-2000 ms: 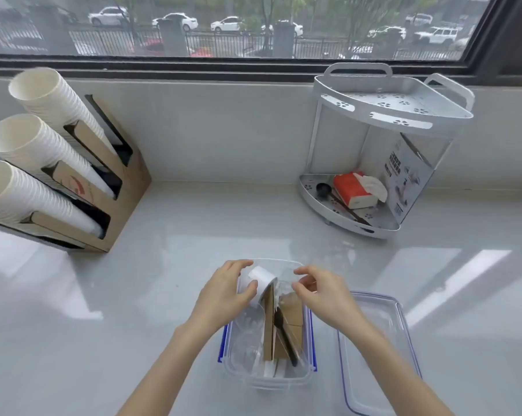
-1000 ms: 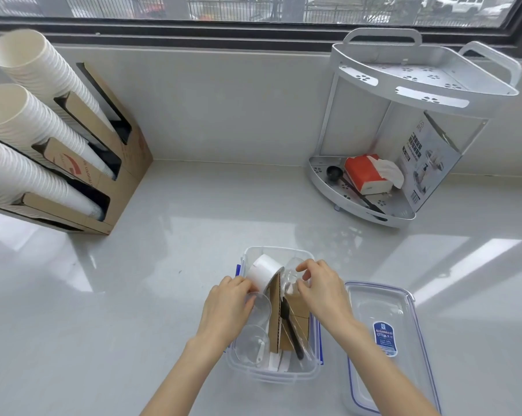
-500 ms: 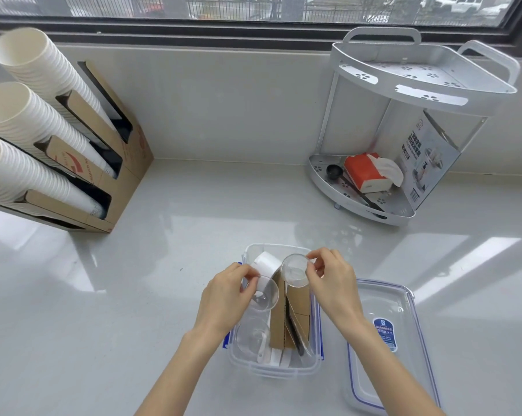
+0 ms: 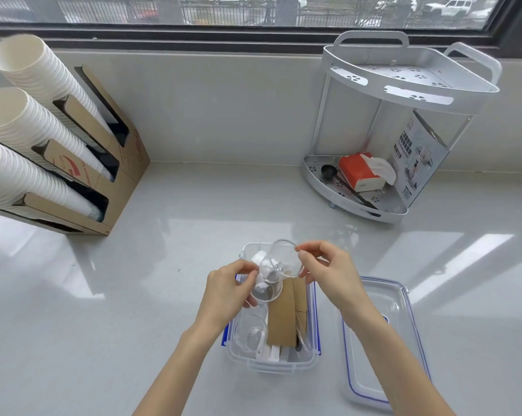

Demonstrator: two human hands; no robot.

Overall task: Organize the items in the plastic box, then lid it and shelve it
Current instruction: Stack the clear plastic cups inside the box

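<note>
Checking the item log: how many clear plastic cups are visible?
3: one in the right hand, clear cup; one in the left hand; one lying in the plastic box. Others may be hidden.

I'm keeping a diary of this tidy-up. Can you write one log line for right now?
left hand: holds clear cup | right hand: holds second clear cup | plastic box: open | lid: on counter, off

Open counter [image 4: 169,265] left of box [image 4: 271,364], lid [image 4: 373,370] close right
</note>
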